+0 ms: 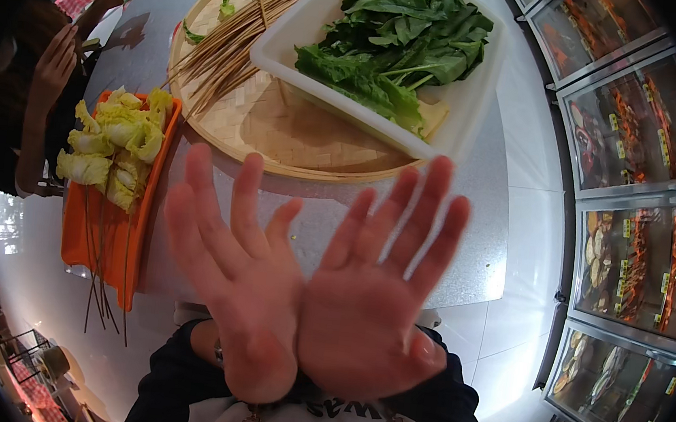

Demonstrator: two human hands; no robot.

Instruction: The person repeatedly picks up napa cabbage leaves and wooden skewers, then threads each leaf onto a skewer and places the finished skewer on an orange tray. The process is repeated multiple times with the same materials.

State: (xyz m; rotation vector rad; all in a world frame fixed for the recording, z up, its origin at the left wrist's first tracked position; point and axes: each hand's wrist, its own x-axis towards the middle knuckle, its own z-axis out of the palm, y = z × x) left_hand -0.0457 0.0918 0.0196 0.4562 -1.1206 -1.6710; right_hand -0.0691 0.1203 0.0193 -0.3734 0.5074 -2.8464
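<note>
Both of my hands are raised in front of me above the table's near edge, wrists close together. My left hand (246, 275) has its fingers spread, with nothing in it. Beside it, my right hand (382, 305) is likewise spread and bare, palm showing. Beyond them lies a round woven bamboo tray (312, 139) with a bundle of thin wooden skewers (227, 54) on it. A white plastic tub (363, 116) of dark green leafy vegetables (407, 39) rests partly over that tray.
At the left, an orange tray (100, 229) holds yellow-green cabbage leaves (121, 137) on skewers, whose ends stick out over the table edge. Another person's hand (55, 62) is at the far left. Glass-door display fridges (640, 118) line the right side.
</note>
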